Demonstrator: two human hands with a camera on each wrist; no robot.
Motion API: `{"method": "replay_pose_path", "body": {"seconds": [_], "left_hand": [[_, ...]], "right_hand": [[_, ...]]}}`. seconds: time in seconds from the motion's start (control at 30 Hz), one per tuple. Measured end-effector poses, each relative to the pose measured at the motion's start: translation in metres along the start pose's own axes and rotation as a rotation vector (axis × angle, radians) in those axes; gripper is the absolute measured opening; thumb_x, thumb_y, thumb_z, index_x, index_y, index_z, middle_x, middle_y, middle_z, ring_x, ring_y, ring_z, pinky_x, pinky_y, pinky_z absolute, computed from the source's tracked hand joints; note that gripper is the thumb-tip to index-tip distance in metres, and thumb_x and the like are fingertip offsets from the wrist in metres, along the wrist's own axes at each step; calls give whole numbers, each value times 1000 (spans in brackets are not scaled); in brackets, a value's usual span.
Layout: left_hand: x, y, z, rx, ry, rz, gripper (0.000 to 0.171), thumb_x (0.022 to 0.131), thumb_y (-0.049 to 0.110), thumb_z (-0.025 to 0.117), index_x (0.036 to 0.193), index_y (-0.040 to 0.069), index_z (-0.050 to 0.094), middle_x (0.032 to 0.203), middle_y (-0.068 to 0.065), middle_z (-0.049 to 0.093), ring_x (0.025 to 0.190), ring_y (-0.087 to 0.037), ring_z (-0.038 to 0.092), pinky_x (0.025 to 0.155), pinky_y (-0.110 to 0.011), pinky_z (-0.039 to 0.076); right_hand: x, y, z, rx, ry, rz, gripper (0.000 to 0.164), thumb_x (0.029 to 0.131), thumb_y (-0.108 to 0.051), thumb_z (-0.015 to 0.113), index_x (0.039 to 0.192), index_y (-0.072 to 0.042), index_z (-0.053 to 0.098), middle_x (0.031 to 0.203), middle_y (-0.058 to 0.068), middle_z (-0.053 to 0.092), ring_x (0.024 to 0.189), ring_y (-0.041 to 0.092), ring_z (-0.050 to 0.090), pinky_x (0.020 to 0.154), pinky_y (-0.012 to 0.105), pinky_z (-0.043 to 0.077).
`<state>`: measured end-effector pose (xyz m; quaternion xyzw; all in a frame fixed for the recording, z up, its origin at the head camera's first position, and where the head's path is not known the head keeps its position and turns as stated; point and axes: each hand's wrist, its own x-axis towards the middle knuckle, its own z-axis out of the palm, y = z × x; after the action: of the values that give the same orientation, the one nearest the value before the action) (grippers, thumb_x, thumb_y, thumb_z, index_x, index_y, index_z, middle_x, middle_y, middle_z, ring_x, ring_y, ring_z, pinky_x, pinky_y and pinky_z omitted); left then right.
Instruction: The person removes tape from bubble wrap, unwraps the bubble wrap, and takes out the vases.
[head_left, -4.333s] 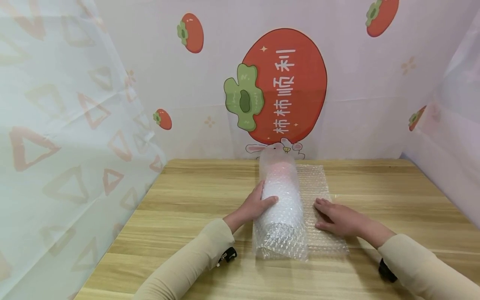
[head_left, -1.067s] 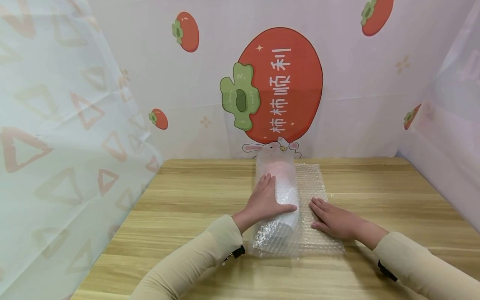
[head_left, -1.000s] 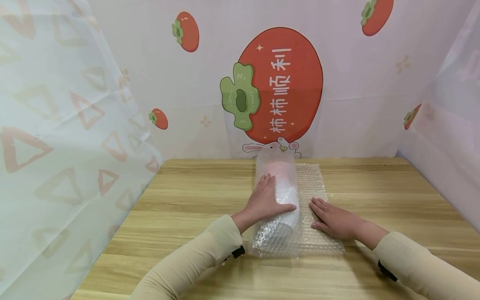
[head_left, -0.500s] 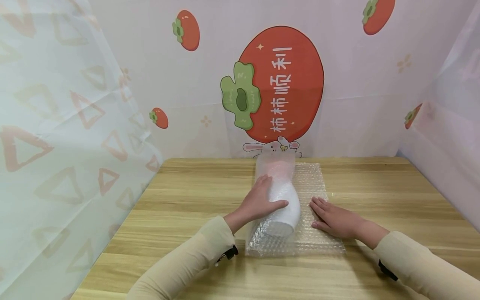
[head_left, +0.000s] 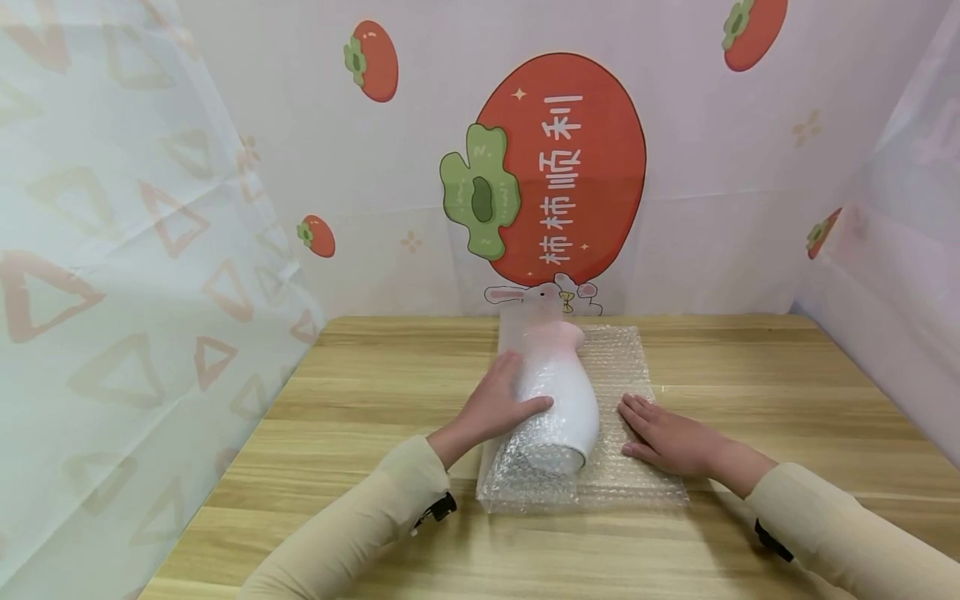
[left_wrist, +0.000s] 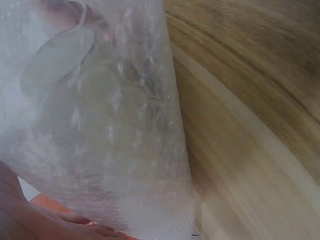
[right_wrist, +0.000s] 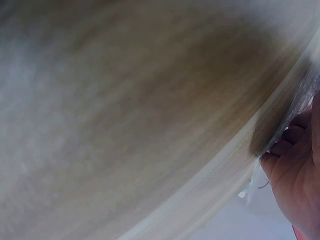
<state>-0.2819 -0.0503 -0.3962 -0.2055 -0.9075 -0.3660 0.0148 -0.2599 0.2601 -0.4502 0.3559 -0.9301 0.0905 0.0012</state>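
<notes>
A white vase (head_left: 576, 398) with a pink neck lies on its side on a sheet of bubble wrap (head_left: 622, 487), its base toward me. Its right side is bare, while a layer of wrap covers the left. My left hand (head_left: 491, 407) grips that layer at the vase's left side, thumb on top; some fingertips are behind plastic. In the left wrist view the wrap (left_wrist: 115, 125) fills the left half, a pale oval showing through it. My right hand (head_left: 667, 437) rests with straight fingers on the flat wrap to the right of the vase.
Everything lies on a wooden table (head_left: 390, 375). Behind it hangs a pale backdrop (head_left: 405, 167) printed with red persimmons, and a patterned sheet (head_left: 135, 283) closes off the left side. The right wrist view is mostly blurred wood.
My left hand has drawn the top layer of wrap leftward, baring the vase's right side and neck, which were covered earlier. My right hand stays on the flat wrap.
</notes>
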Motion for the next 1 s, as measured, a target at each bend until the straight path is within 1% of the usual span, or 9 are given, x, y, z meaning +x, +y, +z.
{"method": "replay_pose_path", "body": {"seconds": [0.13, 0.27, 0.4, 0.53, 0.63, 0.7, 0.83, 1.0], "left_hand": [[-3, -2, -1, 4, -11, -15, 95, 81, 51, 71, 150, -1, 31, 155, -18, 26, 144, -31, 20, 113, -46, 23], [-4, -4, -1, 22, -12, -25, 99, 80, 55, 70, 151, 0, 27, 157, -18, 22, 145, -29, 16, 112, -47, 22], [-4, -4, -1, 60, 3, -14, 104, 80, 57, 70, 153, 0, 23, 159, -16, 19, 146, -27, 13, 113, -47, 20], [-4, -4, -3, 109, 19, 46, 100, 81, 54, 69, 154, 3, 24, 158, -12, 22, 145, -30, 15, 114, -46, 18], [-4, -2, -6, 148, 8, 96, 94, 83, 52, 68, 153, 4, 27, 158, -11, 25, 145, -31, 16, 114, -45, 17], [-4, -1, -7, 163, -10, 115, 92, 84, 51, 67, 152, 3, 28, 157, -12, 26, 145, -29, 17, 114, -44, 18], [-3, 2, -10, 151, -40, 121, 90, 85, 49, 67, 151, 0, 30, 156, -14, 27, 144, -28, 23, 113, -43, 22], [-2, 2, -9, 122, -68, 86, 85, 87, 45, 64, 149, -2, 31, 155, -16, 28, 143, -29, 25, 113, -42, 23]], "right_hand": [[0, 1, 0, 8, -4, 3, 67, 101, -37, 50, 142, 14, 36, 146, 35, 31, 135, 49, 30, 106, 56, 30], [0, 1, 0, 15, -9, 5, 68, 101, -38, 49, 142, 15, 35, 147, 35, 30, 135, 49, 29, 106, 57, 30], [0, 1, 0, 14, -13, 5, 68, 101, -38, 49, 142, 14, 35, 147, 35, 30, 135, 49, 29, 106, 57, 30], [1, 0, 0, 13, -13, 2, 68, 102, -38, 49, 142, 15, 36, 147, 35, 30, 135, 49, 29, 106, 56, 30], [1, 0, 0, 11, -13, 1, 67, 102, -38, 49, 142, 15, 36, 147, 35, 30, 135, 49, 29, 106, 57, 29], [1, -1, -1, 11, -11, 2, 67, 102, -38, 49, 142, 15, 36, 147, 35, 31, 135, 49, 29, 106, 57, 29], [1, -1, -1, 10, -12, 5, 67, 101, -37, 49, 141, 15, 36, 146, 35, 31, 135, 50, 29, 106, 57, 29], [1, -2, -1, 10, -17, 7, 67, 101, -37, 50, 142, 15, 36, 147, 35, 30, 135, 49, 29, 106, 57, 30]]}}
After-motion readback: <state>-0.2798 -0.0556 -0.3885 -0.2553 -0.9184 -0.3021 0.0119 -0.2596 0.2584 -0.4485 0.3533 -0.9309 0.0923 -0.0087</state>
